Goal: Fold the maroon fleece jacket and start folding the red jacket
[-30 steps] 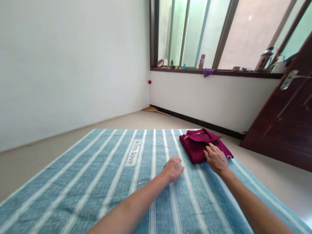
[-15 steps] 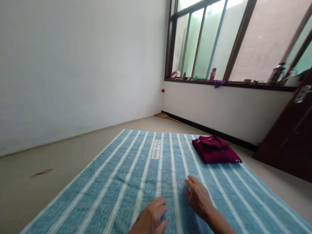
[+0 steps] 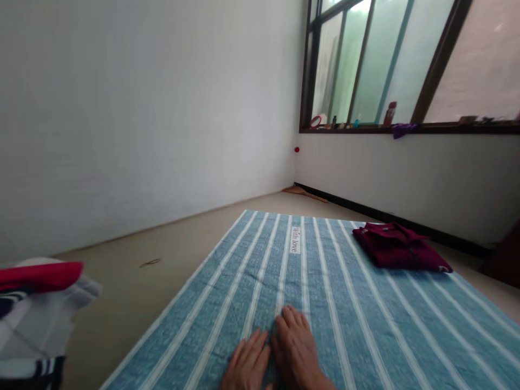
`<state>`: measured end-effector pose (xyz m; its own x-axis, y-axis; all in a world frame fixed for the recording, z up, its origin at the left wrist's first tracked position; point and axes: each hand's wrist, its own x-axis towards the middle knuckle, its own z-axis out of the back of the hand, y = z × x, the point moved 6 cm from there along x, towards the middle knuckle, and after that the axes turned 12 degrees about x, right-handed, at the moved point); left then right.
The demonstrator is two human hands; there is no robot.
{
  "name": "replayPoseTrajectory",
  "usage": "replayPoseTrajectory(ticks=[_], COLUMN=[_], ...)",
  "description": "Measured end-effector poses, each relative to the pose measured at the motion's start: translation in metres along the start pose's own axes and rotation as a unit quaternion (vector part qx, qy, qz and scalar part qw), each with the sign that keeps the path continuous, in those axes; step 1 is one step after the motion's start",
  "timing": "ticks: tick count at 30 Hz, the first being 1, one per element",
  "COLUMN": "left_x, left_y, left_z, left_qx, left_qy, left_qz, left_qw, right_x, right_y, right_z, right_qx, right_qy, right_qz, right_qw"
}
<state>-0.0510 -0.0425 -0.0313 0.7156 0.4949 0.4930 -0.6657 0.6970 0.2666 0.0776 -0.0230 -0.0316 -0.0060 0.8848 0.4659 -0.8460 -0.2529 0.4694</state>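
The left hand and right hand lie side by side, palms down on the striped cloth, fingers stretched out and gripping nothing. The folded maroon shirt sits on the cloth at two o'clock from them, well apart. Other clothes show at nine o'clock, past the cloth's edge.

The cover is showing matt, creased cloth, the shirt is showing matt fabric, the wall is looking smooth.
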Motion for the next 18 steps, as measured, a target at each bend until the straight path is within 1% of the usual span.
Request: replayPoseTrajectory(ticks=[2, 3, 4, 7, 9, 11, 13, 18], left_x=[-0.005, -0.006, -0.007, -0.006, -0.005, -0.005, -0.005, -0.006], left_y=[-0.005, -0.008, -0.011, -0.017, -0.021, -0.025, -0.027, -0.031], left_z=[-0.004, -0.006, -0.006, -0.002, 0.004, 0.010, 0.013, 0.011], left_qx=[-0.008, -0.020, -0.039, -0.102, -0.136, -0.156, -0.173, -0.208], left_qy=[0.048, 0.079, 0.109, 0.195, 0.230, 0.240, 0.235, 0.206], left_qz=[0.007, 0.010, 0.016, 0.061, 0.082, 0.093, 0.104, 0.117], left_qw=[0.999, 0.997, 0.993, 0.974, 0.960, 0.954, 0.951, 0.949], right_x=[-0.010, -0.015, -0.019, -0.028, -0.031, -0.034, -0.038, -0.046], right_y=[-0.001, -0.002, -0.003, -0.009, -0.015, -0.019, -0.024, -0.035], right_z=[-0.004, -0.006, -0.007, -0.011, -0.012, -0.015, -0.018, -0.027], right_qx=[-0.019, -0.025, -0.033, -0.060, -0.072, -0.075, -0.077, -0.086], right_qy=[-0.029, -0.030, -0.029, -0.001, 0.006, 0.016, 0.025, 0.070], right_qz=[0.008, 0.020, 0.033, 0.085, 0.108, 0.126, 0.128, 0.134], right_qw=[0.999, 0.999, 0.998, 0.995, 0.991, 0.989, 0.988, 0.985])
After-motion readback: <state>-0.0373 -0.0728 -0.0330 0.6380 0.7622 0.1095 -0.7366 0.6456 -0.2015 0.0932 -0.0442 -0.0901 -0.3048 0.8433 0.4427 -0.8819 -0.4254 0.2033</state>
